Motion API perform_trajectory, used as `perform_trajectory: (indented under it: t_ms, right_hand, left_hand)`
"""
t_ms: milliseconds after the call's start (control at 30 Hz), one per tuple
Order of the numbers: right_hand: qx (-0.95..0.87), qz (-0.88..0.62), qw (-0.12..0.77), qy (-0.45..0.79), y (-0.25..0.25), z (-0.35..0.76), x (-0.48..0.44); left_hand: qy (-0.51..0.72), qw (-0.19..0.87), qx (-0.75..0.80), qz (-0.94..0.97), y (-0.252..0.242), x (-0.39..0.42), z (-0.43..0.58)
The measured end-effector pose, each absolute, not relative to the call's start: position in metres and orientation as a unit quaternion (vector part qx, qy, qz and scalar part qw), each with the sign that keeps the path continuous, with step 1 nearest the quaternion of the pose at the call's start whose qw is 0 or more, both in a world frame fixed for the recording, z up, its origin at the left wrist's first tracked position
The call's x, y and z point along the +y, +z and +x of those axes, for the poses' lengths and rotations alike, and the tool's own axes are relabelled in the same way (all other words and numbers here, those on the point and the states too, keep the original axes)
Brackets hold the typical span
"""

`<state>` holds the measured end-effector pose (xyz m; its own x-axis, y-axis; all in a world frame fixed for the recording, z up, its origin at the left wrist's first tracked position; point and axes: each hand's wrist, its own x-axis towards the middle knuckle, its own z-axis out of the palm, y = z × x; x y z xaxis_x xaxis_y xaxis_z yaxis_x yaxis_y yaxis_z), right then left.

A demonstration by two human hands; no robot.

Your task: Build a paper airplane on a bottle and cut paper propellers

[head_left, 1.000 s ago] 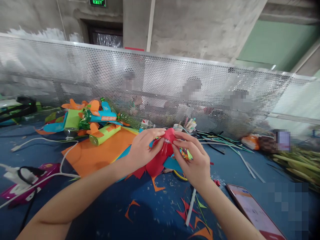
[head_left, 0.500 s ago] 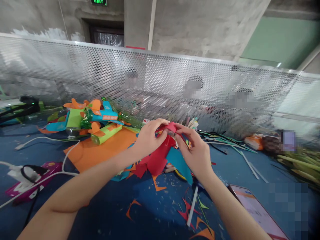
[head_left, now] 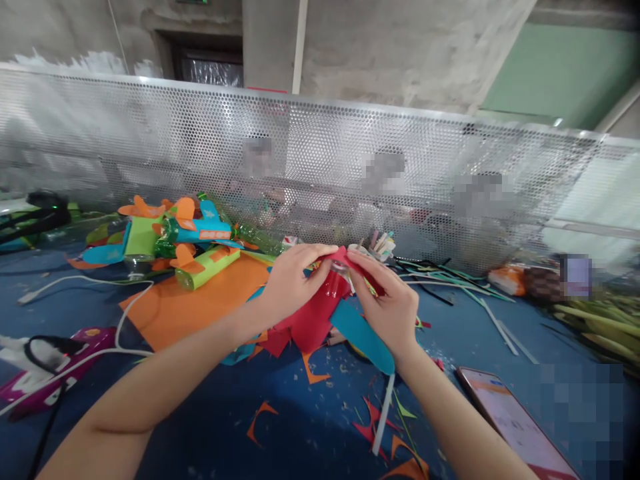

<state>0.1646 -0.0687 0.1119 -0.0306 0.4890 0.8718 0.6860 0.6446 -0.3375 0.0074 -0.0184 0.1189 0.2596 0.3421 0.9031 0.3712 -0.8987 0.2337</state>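
Note:
A plastic bottle wrapped in red paper (head_left: 316, 319) is between my hands, with a blue paper wing (head_left: 361, 335) sticking out to the lower right. Clear plastic shows at its upper end, where a red paper piece (head_left: 341, 255) stands up. My left hand (head_left: 294, 280) is closed, thumb and fingertips pinching that end from the left. From the right, my right hand (head_left: 389, 301) closes on the same end, fingers along the red paper. The fingertips partly hide how the paper meets the bottle.
Finished-looking bottle planes (head_left: 200, 230) lie at the left beside an orange sheet (head_left: 200, 303). A purple power strip (head_left: 93, 343) with cables is at the far left. A phone (head_left: 515, 427) lies at the right. Paper scraps (head_left: 373, 420) litter the front. A perforated metal screen (head_left: 320, 140) stands behind.
Both hands still pinch the bottle's upper end. My right fingers have straightened along the red paper, and the blue wing has swung slightly outward to the right. The view has shifted slightly.

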Motion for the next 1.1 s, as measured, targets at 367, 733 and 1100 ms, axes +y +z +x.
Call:
perform_trajectory:
  t_ms: [367, 733, 1100]
  right_hand:
    - [-0.668, -0.439, 0.597, -0.065, 0.107, 0.159, -0.067]
    - [-0.68, -0.438, 0.586, 0.042, 0.116, 0.157, -0.072]
    - [-0.685, -0.405, 0.593, 0.123, 0.12, 0.161, -0.062]
  left_hand:
    - [-0.621, 0.017, -0.264, -0.738, 0.122, -0.029, 0.012]
    - [-0.62, -0.042, -0.28, -0.732, 0.11, -0.031, 0.016]
    - [-0.6, 0.06, -0.244, -0.759, 0.106, -0.028, 0.018]
